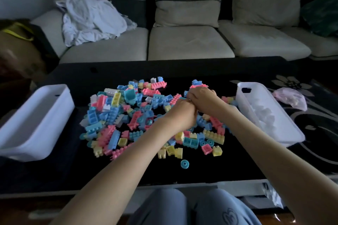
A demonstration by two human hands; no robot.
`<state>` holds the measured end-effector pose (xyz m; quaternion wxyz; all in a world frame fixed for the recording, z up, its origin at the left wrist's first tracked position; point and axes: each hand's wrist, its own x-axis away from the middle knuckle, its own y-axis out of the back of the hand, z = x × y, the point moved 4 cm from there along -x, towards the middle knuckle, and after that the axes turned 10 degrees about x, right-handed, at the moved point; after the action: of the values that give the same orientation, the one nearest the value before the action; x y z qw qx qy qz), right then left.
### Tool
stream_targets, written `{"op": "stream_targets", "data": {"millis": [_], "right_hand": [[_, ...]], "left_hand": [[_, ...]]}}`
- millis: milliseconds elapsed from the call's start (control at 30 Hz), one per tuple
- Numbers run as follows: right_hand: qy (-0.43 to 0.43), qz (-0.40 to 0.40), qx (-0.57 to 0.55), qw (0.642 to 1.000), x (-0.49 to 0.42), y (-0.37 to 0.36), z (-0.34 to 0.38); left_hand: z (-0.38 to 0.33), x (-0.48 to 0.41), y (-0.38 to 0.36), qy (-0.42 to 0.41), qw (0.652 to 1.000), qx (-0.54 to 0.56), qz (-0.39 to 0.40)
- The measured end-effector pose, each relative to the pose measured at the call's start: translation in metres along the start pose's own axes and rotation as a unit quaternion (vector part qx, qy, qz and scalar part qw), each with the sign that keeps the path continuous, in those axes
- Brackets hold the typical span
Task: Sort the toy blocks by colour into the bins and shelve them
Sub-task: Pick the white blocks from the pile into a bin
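Pastel block pile mid-bench, between white left bin and right bin; white blocks in right bin. Left hand, right hand touching over pile's right side, fingers curled down; held contents unclear. Bare bench strip along near edge, blue wheel loose there.

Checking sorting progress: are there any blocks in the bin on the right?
Yes, a handful of white blocks lies inside the right bin.

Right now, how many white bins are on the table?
2. The left bin stands left of the block pile; the right bin stands right of it, with white pieces inside. Others may sit out of frame.
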<state>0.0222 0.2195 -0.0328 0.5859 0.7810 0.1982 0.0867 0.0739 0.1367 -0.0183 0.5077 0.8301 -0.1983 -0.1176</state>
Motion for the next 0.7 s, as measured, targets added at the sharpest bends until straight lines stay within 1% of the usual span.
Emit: {"op": "stream_targets", "data": {"millis": [100,167,233,267,333,433,500,633,700], "right_hand": [[0.058,0.001,-0.020,0.998,-0.026,0.011,0.045],[0.064,-0.008,-0.097,0.993,-0.041,0.017,0.072],[0.059,-0.024,-0.222,0.973,-0.050,0.023,0.096],[0.079,-0.027,-0.258,0.962,-0.052,0.029,0.113],[0.136,-0.001,-0.278,0.951,-0.054,0.036,0.142],[0.191,0.041,-0.252,0.948,-0.052,0.042,0.177],[0.208,0.042,-0.209,0.955,-0.052,0.041,0.192],[0.205,0.055,-0.179,0.961,-0.053,0.037,0.203],[0.205,0.053,-0.155,0.965,-0.053,0.036,0.201]], "left_hand": [[0.045,0.027,0.015,0.028,0.999,0.030,-0.010],[0.077,0.048,0.029,0.043,0.997,0.050,-0.028],[0.106,0.072,0.048,0.073,0.993,0.071,-0.058],[0.122,0.086,0.058,0.094,0.989,0.076,-0.079],[0.151,0.109,0.078,0.126,0.982,0.061,-0.128],[0.191,0.130,0.092,0.182,0.966,0.016,-0.185],[0.204,0.135,0.094,0.215,0.957,0.000,-0.192],[0.212,0.135,0.089,0.206,0.967,-0.035,-0.148],[0.216,0.134,0.086,0.207,0.969,-0.034,-0.131]]}}
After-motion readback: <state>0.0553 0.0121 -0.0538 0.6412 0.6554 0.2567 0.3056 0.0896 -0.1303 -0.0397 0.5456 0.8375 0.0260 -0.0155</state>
